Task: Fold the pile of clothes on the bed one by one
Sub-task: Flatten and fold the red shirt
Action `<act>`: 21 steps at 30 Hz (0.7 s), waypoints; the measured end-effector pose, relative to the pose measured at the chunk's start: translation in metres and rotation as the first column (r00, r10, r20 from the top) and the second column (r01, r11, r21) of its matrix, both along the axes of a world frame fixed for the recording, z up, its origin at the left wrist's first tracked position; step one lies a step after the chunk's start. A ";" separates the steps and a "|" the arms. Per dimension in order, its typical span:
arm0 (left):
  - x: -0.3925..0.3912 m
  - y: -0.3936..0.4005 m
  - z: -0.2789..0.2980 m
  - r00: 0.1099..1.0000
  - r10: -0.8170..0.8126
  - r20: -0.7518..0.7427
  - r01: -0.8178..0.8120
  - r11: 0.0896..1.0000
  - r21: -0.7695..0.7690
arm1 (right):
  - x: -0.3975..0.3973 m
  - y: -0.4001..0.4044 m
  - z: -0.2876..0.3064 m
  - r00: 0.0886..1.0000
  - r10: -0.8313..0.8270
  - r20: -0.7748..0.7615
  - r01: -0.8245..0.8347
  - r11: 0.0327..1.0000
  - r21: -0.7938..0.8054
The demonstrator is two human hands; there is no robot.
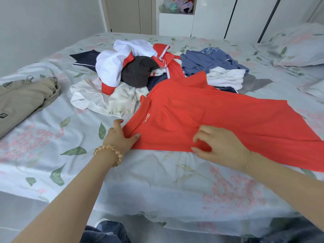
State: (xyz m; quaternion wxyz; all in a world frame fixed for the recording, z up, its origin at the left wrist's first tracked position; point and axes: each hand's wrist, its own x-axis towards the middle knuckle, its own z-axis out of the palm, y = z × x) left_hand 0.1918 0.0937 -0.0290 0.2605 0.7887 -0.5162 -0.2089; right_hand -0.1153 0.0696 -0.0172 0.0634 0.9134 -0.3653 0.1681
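One red polo shirt [201, 120] lies spread on the bed [157, 181], and two hands work its near hem: the left hand [121, 135] pinches the sleeve corner between thumb and curled fingers, while the right hand [219, 146] nips the hem with thumb and forefinger, its other fingers loosely bent. Beyond the fingertips sits one mixed pile of clothes [140, 71]; left of them one folded khaki garment [26, 99], with bare sheet between and toward the near edge.

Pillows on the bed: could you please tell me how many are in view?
1 for sure: a floral pillow at the bed's far right corner. A second may lie just below it at the right edge, mostly cut off.
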 end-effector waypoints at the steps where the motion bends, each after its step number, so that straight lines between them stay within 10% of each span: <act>1: -0.003 0.000 0.001 1.000 -0.005 -0.007 0.005 1.000 -0.019 | -0.009 0.011 -0.010 0.999 -0.021 -0.026 0.021 1.000 -0.003; 7: 0.003 -0.005 0.011 0.999 0.040 -0.027 -0.042 0.996 -0.076 | -0.021 0.020 -0.039 0.999 -0.039 -0.021 0.038 0.998 -0.047; 12: 0.000 -0.007 0.011 0.978 0.024 0.207 -0.062 0.982 0.176 | -0.021 0.019 -0.027 0.978 -0.107 0.178 0.076 0.982 0.175; 15: -0.017 -0.019 0.026 0.890 0.053 0.453 0.003 0.992 -0.123 | -0.017 -0.004 -0.012 0.870 -0.279 0.405 0.148 0.934 0.326; 18: -0.041 -0.048 0.042 0.971 -0.149 0.185 0.201 0.929 -0.310 | -0.008 -0.040 -0.003 0.701 -0.519 0.488 0.264 0.825 0.499; 21: -0.061 -0.079 0.034 0.973 -0.219 -0.067 0.211 0.971 -0.109 | 0.003 -0.067 -0.008 0.595 -0.716 0.365 0.230 0.587 0.776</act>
